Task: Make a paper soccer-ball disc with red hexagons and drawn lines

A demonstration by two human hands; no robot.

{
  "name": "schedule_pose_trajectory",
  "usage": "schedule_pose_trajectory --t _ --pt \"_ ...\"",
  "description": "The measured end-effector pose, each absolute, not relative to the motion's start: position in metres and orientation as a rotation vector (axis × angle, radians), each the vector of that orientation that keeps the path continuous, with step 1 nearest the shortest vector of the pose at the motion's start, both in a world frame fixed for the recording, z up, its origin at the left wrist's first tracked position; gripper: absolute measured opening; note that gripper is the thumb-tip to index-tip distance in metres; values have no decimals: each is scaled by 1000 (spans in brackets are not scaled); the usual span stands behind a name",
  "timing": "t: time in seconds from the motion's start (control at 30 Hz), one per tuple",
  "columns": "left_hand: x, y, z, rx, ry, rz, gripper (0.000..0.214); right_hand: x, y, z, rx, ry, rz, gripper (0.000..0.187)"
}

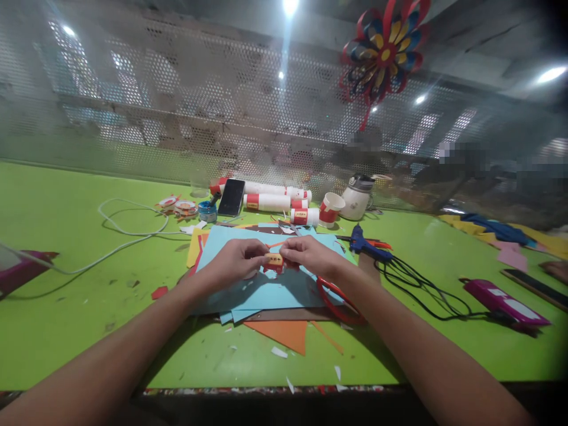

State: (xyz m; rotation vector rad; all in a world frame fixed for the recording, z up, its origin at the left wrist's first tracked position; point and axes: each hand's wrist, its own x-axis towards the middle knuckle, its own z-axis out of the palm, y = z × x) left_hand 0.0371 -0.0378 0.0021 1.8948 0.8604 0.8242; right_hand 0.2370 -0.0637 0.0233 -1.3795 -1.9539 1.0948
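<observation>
Between my two hands is a small red-and-yellow printed paper piece (274,259) with dark marks, looking like the labels on the nearby paper cups. My left hand (242,258) pinches its left end, fingers closed. On the other side my right hand (305,253) is closed at its right end. A thin orange strip (277,244) shows just above the piece, between the fingertips. Beneath both hands lie stacked light blue paper sheets (266,296). Red-handled scissors (339,305) rest by my right forearm, partly hidden by it.
A blue glue gun (366,244) with black cable lies right of the paper. Behind are stacked paper cups (268,203), an upright cup (331,208), a phone (231,197), a blue jar (207,211) and a white jug (356,198). A white cable (128,239) loops at left.
</observation>
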Motion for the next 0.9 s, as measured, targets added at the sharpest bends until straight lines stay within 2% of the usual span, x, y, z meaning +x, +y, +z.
schedule_pose_trajectory --t 0.3,0.6,0.9 --pt "29 -36 4 1574 756 879 29 236 -66 23 -1231 -1969 1041 19" --pt "29 -32 2 1496 778 869 36 239 -64 21 -1222 -2035 988 22" --pt "27 -33 0 1416 731 771 26 231 -70 34 -1368 -2140 726 22"
